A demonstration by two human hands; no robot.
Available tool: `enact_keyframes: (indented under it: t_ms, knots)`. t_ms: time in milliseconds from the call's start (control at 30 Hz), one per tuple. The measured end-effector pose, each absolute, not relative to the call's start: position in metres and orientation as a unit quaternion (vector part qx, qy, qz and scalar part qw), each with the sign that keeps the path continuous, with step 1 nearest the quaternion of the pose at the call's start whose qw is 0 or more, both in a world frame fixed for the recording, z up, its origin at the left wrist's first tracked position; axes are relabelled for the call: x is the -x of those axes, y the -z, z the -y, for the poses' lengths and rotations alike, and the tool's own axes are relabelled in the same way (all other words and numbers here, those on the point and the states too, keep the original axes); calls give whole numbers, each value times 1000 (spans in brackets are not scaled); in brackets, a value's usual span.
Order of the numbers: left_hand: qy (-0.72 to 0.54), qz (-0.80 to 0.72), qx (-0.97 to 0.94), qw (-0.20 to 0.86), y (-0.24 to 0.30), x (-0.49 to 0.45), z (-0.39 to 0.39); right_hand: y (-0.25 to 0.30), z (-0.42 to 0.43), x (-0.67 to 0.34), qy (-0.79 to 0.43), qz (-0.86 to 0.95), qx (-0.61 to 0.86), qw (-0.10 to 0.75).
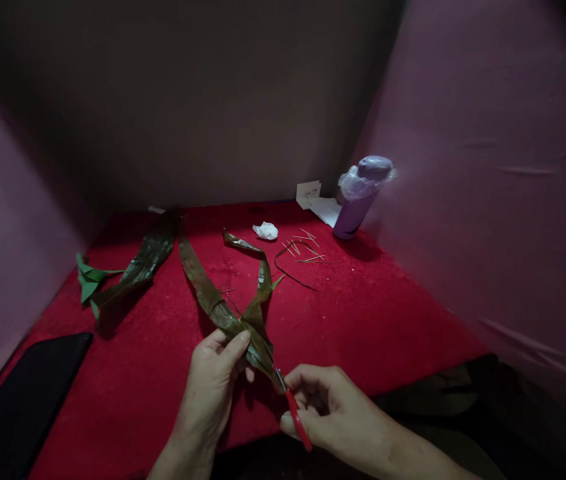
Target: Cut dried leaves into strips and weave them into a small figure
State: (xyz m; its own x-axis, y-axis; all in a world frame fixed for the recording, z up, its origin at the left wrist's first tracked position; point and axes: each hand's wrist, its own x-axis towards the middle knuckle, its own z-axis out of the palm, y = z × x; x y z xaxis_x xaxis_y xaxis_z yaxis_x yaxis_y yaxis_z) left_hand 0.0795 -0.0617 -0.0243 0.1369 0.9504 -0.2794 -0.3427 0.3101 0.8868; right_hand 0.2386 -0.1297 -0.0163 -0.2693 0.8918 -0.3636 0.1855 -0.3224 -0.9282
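Near front edge of red cloth point(363, 320): leaf strip point(243, 320) pinched in left hand point(213, 380); right hand point(327, 407) closed around red-handled tool point(297, 417), tip touching the strip. Loose leaves point(137, 267) lie left; crumpled tissue point(265, 231), purple bottle point(360, 197) at back.

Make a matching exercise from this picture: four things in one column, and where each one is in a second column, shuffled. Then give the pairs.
Things
1. red-handled scissors
2. purple bottle
3. crumpled white tissue
4. black flat object

Places
A. far right corner of the red cloth, by the wall
B. in the right hand, blades at the leaf strip
C. near left edge of the cloth
D. towards the back of the cloth, just left of the thin sticks

Pairs: 1-B, 2-A, 3-D, 4-C
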Motion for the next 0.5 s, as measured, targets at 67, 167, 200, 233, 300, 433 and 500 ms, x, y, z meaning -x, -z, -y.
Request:
enact_keyframes:
  t_ms: [67,167,200,233,300,433,500]
  knots:
    - [-477,-451,-342,672,24,-79,62,14,131,-237,-612,500,539,290]
    - [-466,-454,-350,674,24,-79,63,11,133,-234,-622,483,540,298]
    - [-461,-455,-354,674,24,-79,63,10,134,-234,-629,474,538,301]
    - [-456,-456,-358,675,24,-80,63,10,135,-233,-636,466,535,303]
    - [-446,-454,-367,679,25,-80,63,11,137,-233,-652,450,527,307]
    - [-423,-450,-385,686,26,-81,62,20,142,-233,-666,429,520,320]
    - [-416,-451,-390,686,25,-82,62,25,145,-233,-666,424,520,326]
